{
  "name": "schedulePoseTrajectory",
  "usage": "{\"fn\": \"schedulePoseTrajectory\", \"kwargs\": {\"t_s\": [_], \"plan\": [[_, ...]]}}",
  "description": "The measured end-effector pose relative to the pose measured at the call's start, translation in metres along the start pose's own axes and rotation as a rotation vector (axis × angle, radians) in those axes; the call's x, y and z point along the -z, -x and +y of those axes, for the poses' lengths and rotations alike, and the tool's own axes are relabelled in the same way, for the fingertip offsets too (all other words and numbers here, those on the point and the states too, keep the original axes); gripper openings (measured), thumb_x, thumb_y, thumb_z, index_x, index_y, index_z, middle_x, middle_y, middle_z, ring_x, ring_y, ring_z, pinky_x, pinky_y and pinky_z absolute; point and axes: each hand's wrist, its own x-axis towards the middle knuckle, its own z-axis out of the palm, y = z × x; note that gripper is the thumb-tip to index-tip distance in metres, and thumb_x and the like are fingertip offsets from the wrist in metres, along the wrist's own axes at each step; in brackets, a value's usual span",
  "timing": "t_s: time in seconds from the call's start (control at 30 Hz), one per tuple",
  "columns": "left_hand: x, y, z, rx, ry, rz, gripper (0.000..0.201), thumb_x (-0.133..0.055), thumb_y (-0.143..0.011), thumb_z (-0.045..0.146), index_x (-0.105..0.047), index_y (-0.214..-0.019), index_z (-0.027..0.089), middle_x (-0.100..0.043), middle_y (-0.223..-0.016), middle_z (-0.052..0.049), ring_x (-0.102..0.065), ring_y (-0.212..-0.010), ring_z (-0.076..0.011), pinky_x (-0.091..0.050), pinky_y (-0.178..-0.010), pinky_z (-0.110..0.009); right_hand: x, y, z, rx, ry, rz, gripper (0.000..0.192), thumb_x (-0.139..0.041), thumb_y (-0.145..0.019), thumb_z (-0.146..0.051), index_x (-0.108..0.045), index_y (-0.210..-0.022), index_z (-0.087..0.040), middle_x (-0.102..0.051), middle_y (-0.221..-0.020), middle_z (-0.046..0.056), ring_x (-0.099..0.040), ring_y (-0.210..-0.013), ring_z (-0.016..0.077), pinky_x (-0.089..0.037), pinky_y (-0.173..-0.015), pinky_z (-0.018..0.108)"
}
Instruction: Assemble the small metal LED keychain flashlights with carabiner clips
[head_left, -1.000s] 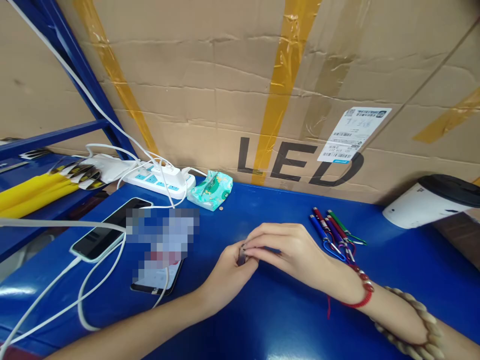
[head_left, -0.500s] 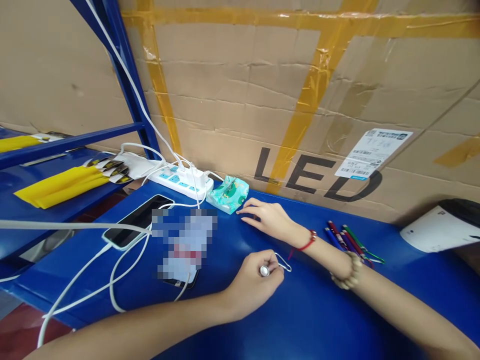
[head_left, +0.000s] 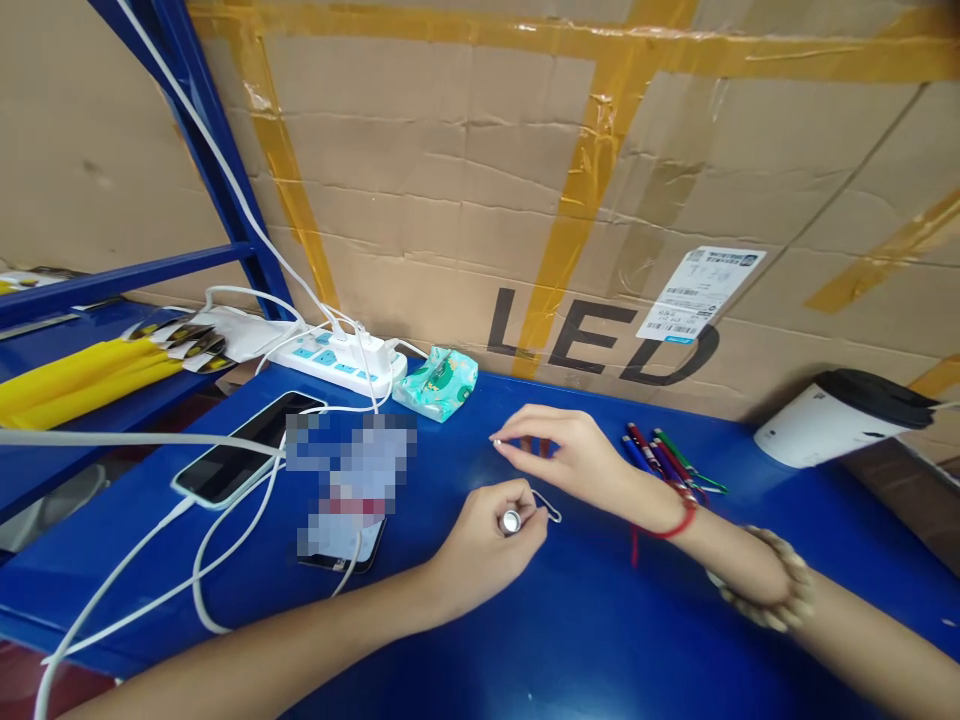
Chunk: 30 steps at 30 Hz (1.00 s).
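My left hand (head_left: pixel 487 545) is closed around a silver pen-shaped tube (head_left: pixel 511 522). Its round end points up at me, and a pale looped cord (head_left: pixel 553 512) sticks out past the fingers; the rest is hidden in the fist. Just above and to the right, my right hand (head_left: pixel 574 455) pinches a tiny silvery piece (head_left: pixel 497 442) between thumb and fingertips, too small to name. The two hands are apart. Behind the right wrist lie several coloured pen-shaped tubes (head_left: pixel 651 450) in red, blue and green, some with cords.
A teal tissue packet (head_left: pixel 442 385) lies beside a white power strip (head_left: pixel 330 362). White cables run to two phones (head_left: pixel 240 455) on the blue table (head_left: pixel 570 640). A lidded paper cup (head_left: pixel 817 425) lies tilted at the right. A large cardboard box (head_left: pixel 465 200) stands behind.
My right hand has drawn back from beside the tissue packet, and a small silvery piece now shows in its pinch. The left hand keeps its hold on the tube. The view has shifted slightly right.
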Motion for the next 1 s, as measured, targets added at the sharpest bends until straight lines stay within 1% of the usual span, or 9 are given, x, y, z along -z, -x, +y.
{"fn": "schedulePoseTrajectory", "kwargs": {"t_s": [0.1, 0.23, 0.37, 0.5, 0.63, 0.73, 0.8, 0.9, 1.0], "plan": [[-0.001, -0.002, -0.007, -0.021, -0.009, -0.012, 0.020, -0.047, -0.076, 0.021, -0.038, -0.059, 0.015, -0.031, -0.055, 0.005, -0.026, -0.053, -0.0067, -0.023, -0.049, -0.020, 0.013, 0.019, -0.024, 0.099, -0.125, 0.030, 0.012, -0.056, -0.085, -0.021, -0.067, -0.089, -0.016, -0.064, -0.088, 0.003, -0.059, -0.076, 0.0083, -0.047, -0.066, 0.018], [-0.004, -0.004, -0.010, -0.025, -0.007, -0.079, 0.012, -0.045, -0.074, 0.021, -0.051, -0.070, 0.011, -0.048, -0.067, 0.000, -0.041, -0.064, -0.0100, -0.033, -0.059, -0.020, 0.017, 0.036, -0.038, 0.077, -0.162, -0.032, 0.012, -0.056, -0.085, -0.019, -0.067, -0.089, -0.016, -0.064, -0.087, 0.001, -0.059, -0.074, 0.0068, -0.047, -0.065, 0.017], [-0.010, -0.003, -0.006, 0.005, -0.041, -0.125, 0.013, -0.044, -0.071, 0.022, -0.045, -0.061, 0.013, -0.038, -0.056, 0.004, -0.032, -0.055, -0.0079, -0.029, -0.053, -0.020, 0.021, 0.048, -0.037, 0.028, -0.137, -0.052, 0.014, -0.054, -0.087, -0.022, -0.067, -0.092, -0.017, -0.063, -0.089, 0.001, -0.058, -0.074, 0.0063, -0.046, -0.066, 0.017], [-0.015, -0.001, 0.002, 0.034, -0.082, -0.172, 0.015, -0.042, -0.074, 0.024, -0.043, -0.062, 0.015, -0.028, -0.049, 0.006, -0.025, -0.047, -0.0066, -0.023, -0.047, -0.021, 0.032, 0.060, -0.036, 0.030, -0.111, -0.029, 0.017, -0.052, -0.089, -0.024, -0.065, -0.097, -0.017, -0.063, -0.091, 0.001, -0.058, -0.076, 0.0067, -0.046, -0.067, 0.017], [-0.022, 0.001, 0.008, 0.113, -0.108, -0.244, 0.014, -0.041, -0.072, 0.027, -0.045, -0.065, 0.015, -0.025, -0.047, 0.008, -0.020, -0.043, -0.0059, -0.018, -0.044, -0.021, 0.041, 0.072, -0.039, 0.037, -0.121, -0.024, 0.018, -0.050, -0.090, -0.026, -0.065, -0.098, -0.019, -0.063, -0.092, 0.000, -0.059, -0.078, 0.0064, -0.045, -0.068, 0.016], [-0.032, 0.000, 0.012, 0.191, -0.124, -0.283, 0.016, -0.038, -0.068, 0.031, -0.037, -0.059, 0.017, -0.026, -0.042, 0.007, -0.022, -0.041, -0.0060, -0.018, -0.043, -0.022, 0.049, 0.078, -0.043, 0.017, -0.152, -0.060, 0.021, -0.048, -0.091, -0.026, -0.066, -0.098, -0.017, -0.063, -0.093, 0.001, -0.059, -0.081, 0.0068, -0.045, -0.069, 0.016], [-0.040, -0.001, 0.014, 0.213, -0.108, -0.305, 0.017, -0.037, -0.067, 0.033, -0.034, -0.058, 0.018, -0.029, -0.041, 0.006, -0.024, -0.041, -0.0064, -0.018, -0.043, -0.022, 0.055, 0.081, -0.045, -0.044, -0.177, -0.067, 0.021, -0.048, -0.091, -0.026, -0.067, -0.096, -0.017, -0.062, -0.091, 0.001, -0.058, -0.080, 0.0071, -0.044, -0.069, 0.016], [-0.053, -0.004, 0.014, 0.205, -0.059, -0.324, 0.021, -0.039, -0.070, 0.035, -0.036, -0.059, 0.018, -0.030, -0.043, 0.006, -0.024, -0.042, -0.0067, -0.020, -0.044, -0.022, 0.066, 0.083, -0.045, -0.153, -0.206, -0.107, 0.015, -0.058, -0.084, -0.028, -0.068, -0.085, -0.016, -0.061, -0.081, 0.000, -0.057, -0.073, 0.0073, -0.043, -0.063, 0.016], [-0.067, -0.008, 0.012, 0.238, -0.007, -0.336, 0.030, -0.044, -0.073, 0.039, -0.032, -0.056, 0.018, -0.028, -0.045, 0.005, -0.024, -0.044, -0.0068, -0.020, -0.044, -0.022, 0.079, 0.086, -0.044, -0.182, -0.241, -0.191, 0.012, -0.063, -0.080, -0.026, -0.068, -0.081, -0.015, -0.060, -0.080, 0.000, -0.056, -0.073, 0.0065, -0.042, -0.063, 0.015]]}}
